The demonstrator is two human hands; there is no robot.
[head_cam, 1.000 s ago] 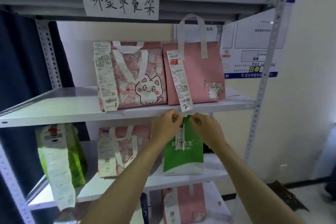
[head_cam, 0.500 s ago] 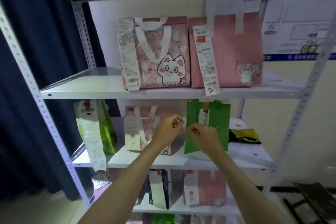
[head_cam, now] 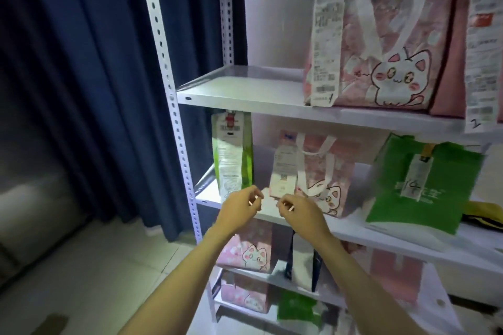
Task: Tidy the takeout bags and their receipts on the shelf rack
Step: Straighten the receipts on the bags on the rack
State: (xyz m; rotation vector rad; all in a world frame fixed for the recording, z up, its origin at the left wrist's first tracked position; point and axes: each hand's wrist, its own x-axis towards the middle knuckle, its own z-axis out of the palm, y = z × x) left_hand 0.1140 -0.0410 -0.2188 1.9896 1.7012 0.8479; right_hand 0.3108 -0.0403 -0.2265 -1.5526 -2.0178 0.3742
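Observation:
On the second shelf (head_cam: 272,216) of the white rack stand a green-and-white bag (head_cam: 232,152) with a long receipt, a pink cat bag (head_cam: 324,185) with a receipt (head_cam: 284,168) hanging down its front, and a green bag (head_cam: 424,185) whose receipt is marked 14. My left hand (head_cam: 241,208) and my right hand (head_cam: 299,212) hover close together just below the pink cat bag's receipt, fingers loosely curled and apart, holding nothing. On the shelf above, a larger pink cat bag (head_cam: 386,43) carries receipt 1 (head_cam: 326,41), and a plain pink bag (head_cam: 449,49) carries receipt 2 (head_cam: 483,62).
A perforated rack upright (head_cam: 174,106) stands just left of my hands, with a dark blue curtain (head_cam: 81,76) behind it. A yellow-and-black item (head_cam: 484,215) lies right of the green bag. Lower shelves hold a pink cat bag (head_cam: 250,250), a dark blue bag (head_cam: 302,261) and more bags.
Both hands have left the green bag's receipt and moved left to the pink cat bag on the same shelf. My view has swung left and down.

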